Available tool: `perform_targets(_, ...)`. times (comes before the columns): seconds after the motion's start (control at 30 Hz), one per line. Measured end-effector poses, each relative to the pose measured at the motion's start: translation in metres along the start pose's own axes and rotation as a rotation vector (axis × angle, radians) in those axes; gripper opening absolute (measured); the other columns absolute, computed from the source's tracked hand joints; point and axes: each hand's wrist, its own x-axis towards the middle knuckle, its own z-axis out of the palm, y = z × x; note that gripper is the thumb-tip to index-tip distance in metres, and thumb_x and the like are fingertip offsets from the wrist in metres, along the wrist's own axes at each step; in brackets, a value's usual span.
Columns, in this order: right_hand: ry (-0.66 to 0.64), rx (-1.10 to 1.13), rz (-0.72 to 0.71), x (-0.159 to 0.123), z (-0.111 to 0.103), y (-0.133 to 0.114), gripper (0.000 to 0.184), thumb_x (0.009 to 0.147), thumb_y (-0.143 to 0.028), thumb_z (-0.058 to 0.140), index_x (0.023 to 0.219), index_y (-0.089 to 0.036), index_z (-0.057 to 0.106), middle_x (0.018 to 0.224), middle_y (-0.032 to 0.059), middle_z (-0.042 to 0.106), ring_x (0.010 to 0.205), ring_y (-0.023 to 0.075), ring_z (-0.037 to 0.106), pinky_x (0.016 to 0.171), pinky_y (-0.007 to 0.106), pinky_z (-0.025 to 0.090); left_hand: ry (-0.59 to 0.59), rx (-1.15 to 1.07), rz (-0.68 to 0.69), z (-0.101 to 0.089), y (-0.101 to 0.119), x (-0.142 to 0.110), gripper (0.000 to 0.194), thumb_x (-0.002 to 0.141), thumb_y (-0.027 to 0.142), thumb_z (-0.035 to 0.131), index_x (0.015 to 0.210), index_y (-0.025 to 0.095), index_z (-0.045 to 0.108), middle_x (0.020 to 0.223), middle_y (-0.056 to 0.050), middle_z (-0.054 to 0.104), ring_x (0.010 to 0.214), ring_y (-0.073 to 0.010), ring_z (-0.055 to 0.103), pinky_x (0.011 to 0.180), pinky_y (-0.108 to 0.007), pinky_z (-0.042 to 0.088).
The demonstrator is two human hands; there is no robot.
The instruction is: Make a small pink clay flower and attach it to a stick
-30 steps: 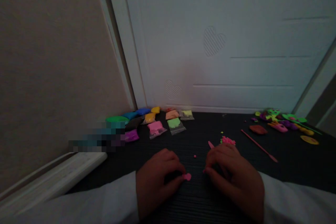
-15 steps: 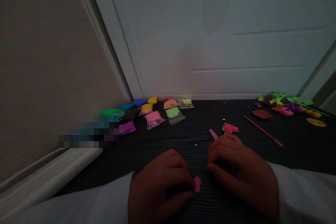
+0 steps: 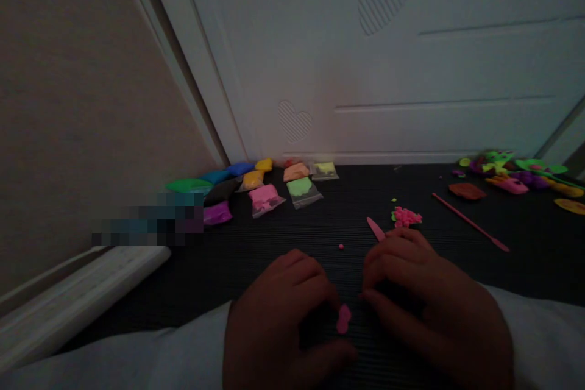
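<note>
My left hand (image 3: 283,317) has its thumb spread away from the index finger. In that gap, beside the index fingertip, a small lump of pink clay (image 3: 343,319) lies on the dark table (image 3: 256,268). Over to the right, my right hand (image 3: 429,298) is closed, thumb tip against the curled fingers; whatever they hold is hidden. A pink modelling knife (image 3: 375,228) pokes out beyond its knuckles, and behind it sits a cluster of small pink clay bits (image 3: 406,216) with some green at its edge. One tiny pink ball (image 3: 340,247) rests between and beyond the hands.
Bagged clays, such as a pink packet (image 3: 265,198) and a light green packet (image 3: 302,192), line the back left. A long pink tool (image 3: 470,222) and a reddish-brown flat piece (image 3: 467,191) lie right. Colourful clay shapes (image 3: 498,164) crowd the far right. A white door (image 3: 311,61) stands behind.
My left thumb and index finger have parted from the pink clay lump, which stays on the table. My right hand keeps nearly the same pose. The view has tilted down slightly.
</note>
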Motion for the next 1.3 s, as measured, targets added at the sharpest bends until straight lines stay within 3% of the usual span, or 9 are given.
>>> perform_targets(0.27, -0.035, 0.004, -0.021, 0.001, -0.003, 0.002, 0.008, 0.067, -0.01, 0.05, 0.067, -0.018, 0.049, 0.071, -0.0012, 0.053, 0.071, 0.0118, 0.048, 0.079, 0.034, 0.029, -0.08, -0.045, 0.05, -0.005, -0.006, 0.003, 0.007, 0.068, 0.021, 0.054, 0.074, 0.021, 0.058, 0.075, 0.002, 0.054, 0.075, -0.0127, 0.046, 0.068, -0.025, 0.035)
perform_targets(0.53, -0.026, 0.021, -0.008, 0.0, -0.001, 0.001, 0.009, 0.067, -0.009, 0.05, 0.066, -0.018, 0.049, 0.069, -0.0008, 0.053, 0.07, 0.0121, 0.047, 0.075, 0.033, 0.031, -0.088, -0.077, 0.071, -0.004, -0.008, -0.001, 0.015, 0.064, 0.014, 0.056, 0.076, 0.022, 0.057, 0.078, 0.002, 0.053, 0.078, -0.0132, 0.046, 0.067, -0.023, 0.038)
perform_targets(0.73, -0.04, 0.005, -0.003, 0.0, -0.003, 0.0, 0.008, 0.068, -0.011, 0.049, 0.065, -0.018, 0.049, 0.071, 0.0007, 0.054, 0.071, 0.0128, 0.048, 0.073, 0.033, 0.032, -0.062, -0.056, 0.049, -0.004, -0.009, -0.001, 0.017, 0.062, 0.021, 0.06, 0.079, 0.022, 0.056, 0.081, 0.001, 0.053, 0.08, -0.0144, 0.046, 0.068, -0.024, 0.039)
perform_targets(0.93, -0.048, 0.009, 0.026, 0.0, -0.004, -0.003, 0.01, 0.067, -0.008, 0.05, 0.066, -0.018, 0.05, 0.071, 0.0, 0.053, 0.072, 0.0125, 0.048, 0.075, 0.032, 0.032, -0.134, -0.07, 0.054, -0.007, -0.012, -0.001, 0.007, 0.065, 0.018, 0.056, 0.07, 0.021, 0.058, 0.079, 0.001, 0.053, 0.078, -0.013, 0.046, 0.066, -0.023, 0.04)
perform_targets(1.07, -0.018, 0.013, 0.037, 0.0, -0.002, -0.004, 0.009, 0.066, -0.01, 0.052, 0.065, -0.019, 0.051, 0.072, -0.0001, 0.054, 0.074, 0.0138, 0.048, 0.078, 0.034, 0.031, -0.119, -0.046, 0.067, -0.008, -0.011, 0.0, 0.009, 0.067, 0.018, 0.054, 0.072, 0.023, 0.06, 0.08, 0.001, 0.053, 0.077, -0.0127, 0.047, 0.065, -0.022, 0.04)
perform_targets(1.3, -0.022, 0.005, 0.037, -0.001, 0.001, -0.001, 0.007, 0.064, -0.014, 0.054, 0.063, -0.02, 0.052, 0.071, -0.001, 0.055, 0.076, 0.0151, 0.048, 0.082, 0.037, 0.027, -0.113, 0.066, 0.167, -0.007, -0.014, 0.0, 0.015, 0.074, 0.023, 0.046, 0.071, 0.025, 0.061, 0.08, 0.0, 0.054, 0.077, -0.0131, 0.047, 0.064, -0.023, 0.04)
